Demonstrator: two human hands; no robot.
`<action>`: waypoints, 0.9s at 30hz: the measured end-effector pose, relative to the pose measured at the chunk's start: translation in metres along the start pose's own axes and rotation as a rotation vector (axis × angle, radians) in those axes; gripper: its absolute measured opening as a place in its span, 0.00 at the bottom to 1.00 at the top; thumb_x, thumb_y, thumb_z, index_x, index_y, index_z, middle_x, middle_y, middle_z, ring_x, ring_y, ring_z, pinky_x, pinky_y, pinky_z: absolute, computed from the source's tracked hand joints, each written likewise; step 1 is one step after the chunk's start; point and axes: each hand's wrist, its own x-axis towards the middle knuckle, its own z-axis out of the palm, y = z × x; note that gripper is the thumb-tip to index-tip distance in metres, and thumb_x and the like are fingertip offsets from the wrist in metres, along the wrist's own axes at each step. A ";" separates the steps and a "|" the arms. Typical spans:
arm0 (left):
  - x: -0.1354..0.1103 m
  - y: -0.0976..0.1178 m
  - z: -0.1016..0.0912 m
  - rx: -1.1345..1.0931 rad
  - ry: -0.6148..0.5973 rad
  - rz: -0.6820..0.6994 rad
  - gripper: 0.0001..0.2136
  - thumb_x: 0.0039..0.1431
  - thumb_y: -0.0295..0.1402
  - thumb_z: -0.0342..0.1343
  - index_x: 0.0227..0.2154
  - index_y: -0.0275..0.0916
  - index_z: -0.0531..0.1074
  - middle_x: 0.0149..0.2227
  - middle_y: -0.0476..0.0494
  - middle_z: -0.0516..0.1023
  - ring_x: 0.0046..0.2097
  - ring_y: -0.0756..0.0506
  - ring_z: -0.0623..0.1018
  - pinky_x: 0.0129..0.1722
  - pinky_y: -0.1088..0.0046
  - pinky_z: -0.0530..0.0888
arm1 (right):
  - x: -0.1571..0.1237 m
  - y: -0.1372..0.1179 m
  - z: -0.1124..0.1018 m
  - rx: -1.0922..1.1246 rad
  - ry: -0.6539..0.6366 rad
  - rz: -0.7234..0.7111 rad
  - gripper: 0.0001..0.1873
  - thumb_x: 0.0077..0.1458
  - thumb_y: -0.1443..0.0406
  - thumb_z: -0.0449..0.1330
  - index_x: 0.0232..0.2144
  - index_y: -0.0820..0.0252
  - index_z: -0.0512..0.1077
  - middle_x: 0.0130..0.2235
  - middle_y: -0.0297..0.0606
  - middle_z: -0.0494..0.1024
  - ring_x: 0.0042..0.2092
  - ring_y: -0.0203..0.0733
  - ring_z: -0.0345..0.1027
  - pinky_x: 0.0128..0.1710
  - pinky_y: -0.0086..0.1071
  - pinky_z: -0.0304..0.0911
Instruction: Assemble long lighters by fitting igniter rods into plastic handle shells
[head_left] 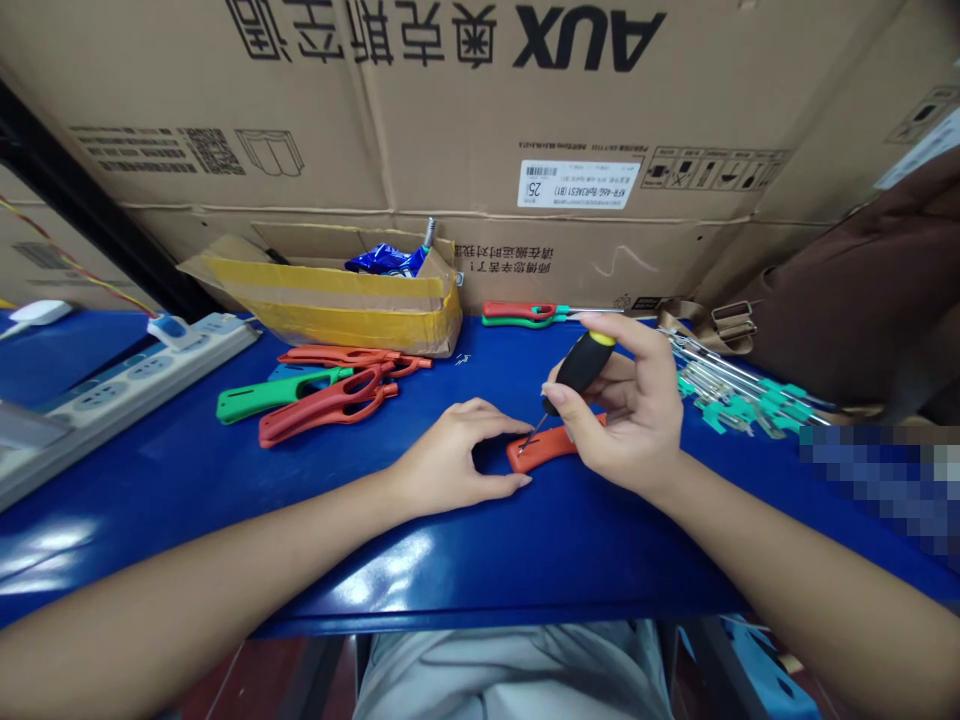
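My right hand (630, 415) is closed around a screwdriver (581, 368) with a black handle and a yellow band. The screwdriver tilts, and its thin shaft runs down to the near-left end of a red lighter handle (544, 448) lying flat on the blue table. My left hand (450, 455) grips that end lightly, forefinger along its far edge and thumb at its near edge, leaving a gap to the palm. Part of the red handle is hidden behind my right hand. Whether the tip sits in a screw is too small to tell.
Left lie several red lighter casings (330, 405) and a green one (262, 397). Behind stand an open carton (337, 310) and complete lighters (517, 312). Metal lighter rods with teal parts (742, 390) lie right. A power strip (127, 385) lines the left edge; large cardboard (420, 130) blocks the back.
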 end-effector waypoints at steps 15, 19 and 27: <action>-0.001 -0.001 0.001 0.018 -0.025 -0.016 0.20 0.54 0.35 0.68 0.50 0.41 0.75 0.48 0.45 0.83 0.49 0.42 0.78 0.53 0.61 0.71 | -0.003 0.001 0.001 0.009 -0.070 -0.036 0.31 0.58 0.70 0.65 0.61 0.50 0.62 0.46 0.40 0.75 0.34 0.39 0.76 0.29 0.33 0.78; -0.001 0.000 0.000 0.010 -0.031 -0.025 0.20 0.54 0.34 0.68 0.51 0.41 0.75 0.47 0.46 0.83 0.49 0.42 0.78 0.52 0.62 0.71 | -0.004 0.002 0.001 -0.009 -0.081 -0.046 0.32 0.58 0.69 0.65 0.62 0.48 0.61 0.53 0.43 0.74 0.36 0.40 0.76 0.29 0.34 0.79; 0.000 -0.001 0.000 0.001 -0.030 -0.027 0.17 0.54 0.34 0.67 0.48 0.42 0.77 0.45 0.46 0.83 0.47 0.42 0.78 0.51 0.62 0.71 | -0.005 0.003 0.001 0.000 -0.092 -0.067 0.34 0.58 0.71 0.64 0.63 0.47 0.60 0.56 0.43 0.73 0.36 0.40 0.77 0.30 0.35 0.79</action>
